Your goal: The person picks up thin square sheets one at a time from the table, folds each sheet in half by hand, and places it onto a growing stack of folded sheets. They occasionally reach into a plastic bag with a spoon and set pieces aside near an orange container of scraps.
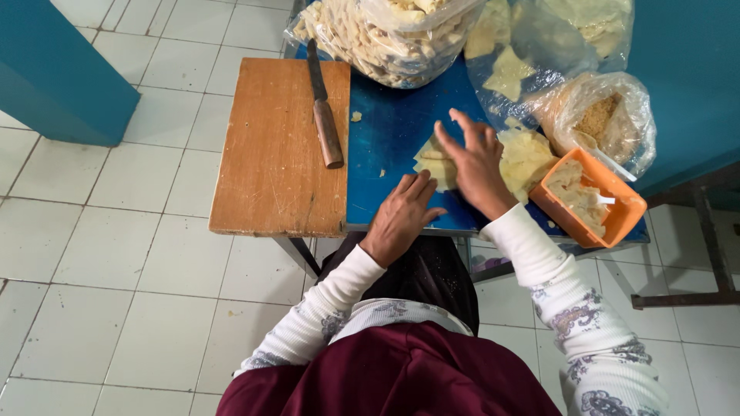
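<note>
Centre frame, the left hand (402, 217) lies flat, fingers together, holding nothing; the right hand (475, 163), fingers spread, presses a pale dough sheet (432, 162) (probably folding); next, a firm crease.

A floor of pale square tiles (116, 254) spreads under a blue-topped desk (393, 127) on dark metal legs, with teal walls (58, 73) rising at the left and right edges.
</note>
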`<state>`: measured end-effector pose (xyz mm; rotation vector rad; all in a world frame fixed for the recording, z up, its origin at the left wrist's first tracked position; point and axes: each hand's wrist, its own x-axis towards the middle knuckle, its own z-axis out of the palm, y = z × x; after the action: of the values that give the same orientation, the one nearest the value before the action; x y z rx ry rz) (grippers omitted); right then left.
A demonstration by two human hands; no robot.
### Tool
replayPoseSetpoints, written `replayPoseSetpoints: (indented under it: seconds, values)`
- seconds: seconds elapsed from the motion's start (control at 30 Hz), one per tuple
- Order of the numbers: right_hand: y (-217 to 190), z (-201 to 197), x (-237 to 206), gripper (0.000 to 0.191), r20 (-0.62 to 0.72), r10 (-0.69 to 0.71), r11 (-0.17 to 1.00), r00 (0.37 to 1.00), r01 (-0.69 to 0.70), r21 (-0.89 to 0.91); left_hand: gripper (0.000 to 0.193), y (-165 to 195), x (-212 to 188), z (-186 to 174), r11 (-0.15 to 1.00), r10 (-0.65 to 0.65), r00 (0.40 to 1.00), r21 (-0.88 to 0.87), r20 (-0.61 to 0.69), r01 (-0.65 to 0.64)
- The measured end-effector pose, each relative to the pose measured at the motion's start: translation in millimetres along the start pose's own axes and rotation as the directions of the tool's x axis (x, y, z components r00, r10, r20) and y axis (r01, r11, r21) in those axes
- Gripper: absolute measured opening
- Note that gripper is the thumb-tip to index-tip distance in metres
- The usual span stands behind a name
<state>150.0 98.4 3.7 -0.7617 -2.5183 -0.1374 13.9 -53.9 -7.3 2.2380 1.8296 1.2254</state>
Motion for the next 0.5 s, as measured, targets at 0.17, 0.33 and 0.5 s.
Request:
replayPoseSetpoints:
  seconds: [0.17,0.33,0.5]
  values:
    - [1,-2,8,0.067,0.051,0.035,0.934,0.998,-0.051,0.353,0.051,-1,-1,3,1.000,-0.010,1.000,0.022,0.023,0.010]
    - [-2,-10,18,0.058,-0.073,0.062,0.901,0.995,-0.025,0.433,0.049,-2,-1,2,1.000,0.003,1.000,0.019,-0.001,-0.003]
    - [64,-68,58,0.035,-0.577,0.319,0.849,0.752,0.044,0.527,0.047,-1,-1,-1,1.000,0.007,0.999,0.001,-0.032,-0.007]
